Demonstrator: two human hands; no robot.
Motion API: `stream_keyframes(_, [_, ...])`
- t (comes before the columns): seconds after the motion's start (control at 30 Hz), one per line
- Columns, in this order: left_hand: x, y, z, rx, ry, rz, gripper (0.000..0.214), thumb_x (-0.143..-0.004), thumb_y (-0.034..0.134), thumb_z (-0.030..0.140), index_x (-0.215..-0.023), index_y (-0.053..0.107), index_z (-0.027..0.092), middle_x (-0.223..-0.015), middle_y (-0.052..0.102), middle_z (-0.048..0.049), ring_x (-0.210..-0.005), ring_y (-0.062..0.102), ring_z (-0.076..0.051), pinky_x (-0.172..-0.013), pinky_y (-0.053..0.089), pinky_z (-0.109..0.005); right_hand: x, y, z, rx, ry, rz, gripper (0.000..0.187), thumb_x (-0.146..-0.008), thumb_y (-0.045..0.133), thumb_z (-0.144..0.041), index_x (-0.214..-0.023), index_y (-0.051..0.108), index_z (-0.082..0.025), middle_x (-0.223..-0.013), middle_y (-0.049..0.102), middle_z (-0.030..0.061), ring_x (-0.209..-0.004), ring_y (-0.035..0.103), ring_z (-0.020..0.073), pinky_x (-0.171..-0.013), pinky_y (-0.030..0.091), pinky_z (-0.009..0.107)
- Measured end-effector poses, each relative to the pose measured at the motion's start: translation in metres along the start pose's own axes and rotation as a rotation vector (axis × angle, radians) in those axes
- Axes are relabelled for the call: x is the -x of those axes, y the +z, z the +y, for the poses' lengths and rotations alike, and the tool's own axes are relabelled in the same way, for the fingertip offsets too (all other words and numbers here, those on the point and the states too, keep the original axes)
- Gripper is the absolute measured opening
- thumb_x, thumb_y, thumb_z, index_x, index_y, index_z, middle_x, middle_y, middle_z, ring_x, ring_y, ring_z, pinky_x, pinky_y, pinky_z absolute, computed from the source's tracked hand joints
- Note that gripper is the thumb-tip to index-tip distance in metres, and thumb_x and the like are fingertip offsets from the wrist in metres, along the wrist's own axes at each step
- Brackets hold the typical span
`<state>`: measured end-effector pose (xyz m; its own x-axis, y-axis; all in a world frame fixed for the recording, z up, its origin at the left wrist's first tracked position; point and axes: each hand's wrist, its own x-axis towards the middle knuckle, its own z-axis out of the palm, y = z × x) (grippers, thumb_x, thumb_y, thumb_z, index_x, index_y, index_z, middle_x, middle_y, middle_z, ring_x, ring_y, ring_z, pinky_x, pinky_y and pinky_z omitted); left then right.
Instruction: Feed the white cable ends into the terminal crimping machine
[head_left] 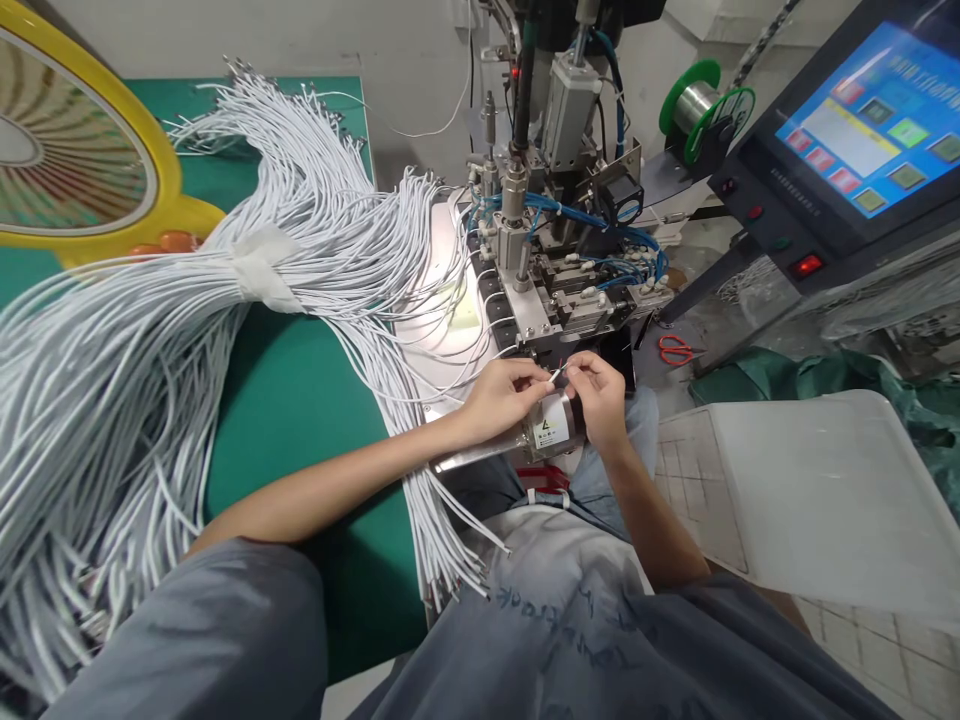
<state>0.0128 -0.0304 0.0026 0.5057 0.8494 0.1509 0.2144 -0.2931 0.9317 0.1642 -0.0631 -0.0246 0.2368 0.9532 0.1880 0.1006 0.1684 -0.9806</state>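
Observation:
Between my two hands is the stripped end of a white cable [555,377], with thin dark and reddish wires showing at its tip. My left hand [510,392] pinches the white jacket between thumb and fingers. My right hand [598,392] is closed at the thin wire ends, its fingertips nearly touching the left ones. Both hands are just in front of a machine [559,285] with metal cylinders and blue air tubes. Under them is a metal part with a white warning label [553,422]. To the left lies a large bundle of white cables [337,240].
A yellow fan [169,180] stands at the left on the green table [300,400]. A control screen [877,120] and a solder wire spool [694,108] are at the upper right. Red scissors [676,350] lie behind a pale plastic bin [840,490] at the right.

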Motion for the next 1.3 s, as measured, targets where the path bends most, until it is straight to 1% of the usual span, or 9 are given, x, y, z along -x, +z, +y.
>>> stream_keyframes(0.17, [0.0,0.0,-0.001,-0.031,0.027,-0.048,0.014,-0.08,0.059,0.021,-0.075,0.069,0.013,-0.069,0.063,-0.0005,-0.063,0.054,-0.009,-0.059,0.039,-0.02,-0.002,-0.003,-0.009,0.021,-0.089,-0.039,0.008,-0.076,0.054,-0.019,-0.068,0.055,-0.019,-0.076,0.053,0.0018,-0.072,0.053,0.014,-0.055,0.041,0.024])
stream_keyframes(0.3, [-0.002,-0.002,-0.003,-0.107,0.094,-0.102,0.017,-0.083,0.055,0.021,-0.077,0.069,0.013,-0.068,0.061,-0.0011,-0.063,0.054,-0.01,-0.06,0.04,-0.021,-0.002,-0.006,-0.012,0.088,-0.089,-0.071,0.009,-0.077,0.053,-0.018,-0.069,0.056,-0.019,-0.076,0.053,0.002,-0.07,0.052,0.0137,-0.051,0.04,0.023])
stream_keyframes(0.43, [-0.008,-0.011,-0.003,-0.469,0.222,-0.239,0.023,-0.087,0.044,0.013,-0.091,0.067,0.012,-0.077,0.058,-0.0043,-0.067,0.054,-0.012,-0.061,0.04,-0.022,-0.012,-0.012,0.004,0.16,-0.031,-0.169,0.009,-0.077,0.053,-0.023,-0.07,0.056,-0.019,-0.073,0.055,0.0012,-0.067,0.051,0.0133,-0.052,0.04,0.023])
stream_keyframes(0.53, [-0.012,-0.014,-0.006,-0.775,0.212,-0.281,0.026,-0.084,0.041,0.007,-0.094,0.065,0.011,-0.084,0.057,-0.0065,-0.065,0.053,-0.012,-0.058,0.039,-0.023,-0.022,-0.014,0.022,0.196,0.021,-0.231,0.012,-0.076,0.052,-0.027,-0.07,0.057,-0.018,-0.072,0.057,0.0013,-0.066,0.052,0.0139,-0.054,0.041,0.024])
stream_keyframes(0.6, [-0.013,-0.013,-0.01,-0.881,0.189,-0.296,0.025,-0.084,0.04,0.007,-0.091,0.064,0.01,-0.086,0.057,-0.0074,-0.064,0.054,-0.013,-0.057,0.039,-0.024,-0.026,-0.013,0.031,0.224,0.044,-0.247,0.014,-0.076,0.052,-0.03,-0.071,0.058,-0.018,-0.072,0.058,0.0021,-0.067,0.052,0.0148,-0.054,0.041,0.024])
stream_keyframes(0.67, [-0.014,-0.011,-0.015,-0.912,0.192,-0.306,0.026,-0.086,0.039,0.009,-0.092,0.064,0.01,-0.086,0.057,-0.0076,-0.066,0.056,-0.014,-0.058,0.041,-0.025,-0.028,-0.011,0.037,0.241,0.071,-0.239,0.016,-0.075,0.052,-0.031,-0.071,0.059,-0.018,-0.073,0.06,0.0027,-0.068,0.053,0.0153,-0.053,0.039,0.024])
stream_keyframes(0.83, [-0.012,-0.008,-0.024,-0.864,0.244,-0.264,0.032,-0.09,0.038,0.012,-0.116,0.057,0.013,-0.09,0.059,-0.0064,-0.073,0.059,-0.014,-0.061,0.044,-0.024,-0.026,-0.006,0.043,0.122,0.232,-0.161,0.013,-0.065,0.059,-0.031,-0.063,0.059,-0.018,-0.065,0.06,0.0003,-0.064,0.053,0.0142,-0.061,0.043,0.027])
stream_keyframes(1.07, [-0.012,-0.01,-0.023,-0.99,0.278,-0.333,0.033,-0.085,0.04,0.005,-0.109,0.06,0.014,-0.085,0.054,-0.0051,-0.068,0.057,-0.012,-0.059,0.042,-0.022,-0.028,-0.006,0.04,0.044,0.373,-0.191,0.014,-0.062,0.059,-0.03,-0.063,0.06,-0.017,-0.053,0.052,-0.003,-0.049,0.044,0.0094,-0.045,0.035,0.022])
stream_keyframes(1.3, [-0.013,-0.012,-0.02,-1.064,0.313,-0.379,0.033,-0.086,0.04,0.006,-0.112,0.058,0.013,-0.087,0.053,-0.0064,-0.073,0.058,-0.014,-0.058,0.042,-0.023,-0.034,-0.007,0.031,0.008,0.511,-0.216,0.016,-0.058,0.064,-0.03,-0.062,0.061,-0.015,-0.053,0.051,-0.0027,-0.049,0.044,0.0081,-0.041,0.032,0.019])
